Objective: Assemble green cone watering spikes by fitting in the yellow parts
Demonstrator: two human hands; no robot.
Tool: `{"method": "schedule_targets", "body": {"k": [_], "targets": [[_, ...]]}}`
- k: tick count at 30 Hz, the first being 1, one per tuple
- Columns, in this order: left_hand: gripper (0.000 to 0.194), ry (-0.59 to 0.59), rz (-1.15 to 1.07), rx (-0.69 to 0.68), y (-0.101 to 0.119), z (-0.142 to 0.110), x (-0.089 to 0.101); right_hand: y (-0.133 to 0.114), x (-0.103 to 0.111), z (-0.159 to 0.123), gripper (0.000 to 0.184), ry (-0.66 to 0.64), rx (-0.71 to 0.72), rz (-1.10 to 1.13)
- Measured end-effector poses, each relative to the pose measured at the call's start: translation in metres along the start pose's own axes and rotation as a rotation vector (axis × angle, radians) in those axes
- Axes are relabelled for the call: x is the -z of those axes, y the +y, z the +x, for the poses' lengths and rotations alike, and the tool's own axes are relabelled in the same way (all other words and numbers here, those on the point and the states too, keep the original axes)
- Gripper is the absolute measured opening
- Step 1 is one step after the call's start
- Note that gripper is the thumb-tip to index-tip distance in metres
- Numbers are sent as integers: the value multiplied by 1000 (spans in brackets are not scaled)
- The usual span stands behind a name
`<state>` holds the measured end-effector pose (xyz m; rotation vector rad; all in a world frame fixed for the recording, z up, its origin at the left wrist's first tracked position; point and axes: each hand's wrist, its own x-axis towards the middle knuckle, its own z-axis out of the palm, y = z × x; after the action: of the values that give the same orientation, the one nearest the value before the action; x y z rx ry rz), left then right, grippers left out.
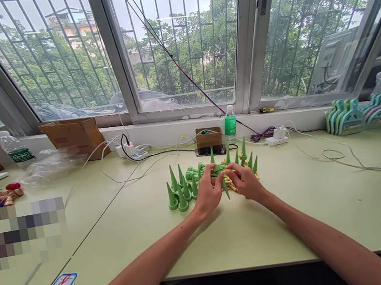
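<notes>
Both my hands meet over a pile of green plastic cones (180,191) on the pale green table (229,234). My left hand (209,193) is closed, its fingers pinched on a green cone (225,186) that points downward. My right hand (246,181) is closed too, gripping the same piece from the right side. Several cones stand upright to the left of my hands, and more stand behind them (246,154). Small yellow parts (233,186) lie under my right hand, mostly hidden.
On the window ledge side stand a green bottle (230,124), a small brown box (209,138), a cardboard box (73,136), a clear bottle (15,150) and power strips with cables (133,152). Teal rabbit-shaped items (362,113) sit at the right. Cloth lies far left.
</notes>
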<state>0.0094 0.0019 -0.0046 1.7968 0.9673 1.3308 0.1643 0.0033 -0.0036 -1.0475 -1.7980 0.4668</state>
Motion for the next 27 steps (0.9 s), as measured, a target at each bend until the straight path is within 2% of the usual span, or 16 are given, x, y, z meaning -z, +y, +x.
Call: {"method": "schedule_targets", "body": {"k": [11, 27], "targets": [[40, -26, 38, 6, -1, -1, -1, 4, -1, 1, 34, 27, -1, -16], [33, -61, 77, -19, 7, -4, -2, 3, -1, 2, 43, 50, 15, -55]]}}
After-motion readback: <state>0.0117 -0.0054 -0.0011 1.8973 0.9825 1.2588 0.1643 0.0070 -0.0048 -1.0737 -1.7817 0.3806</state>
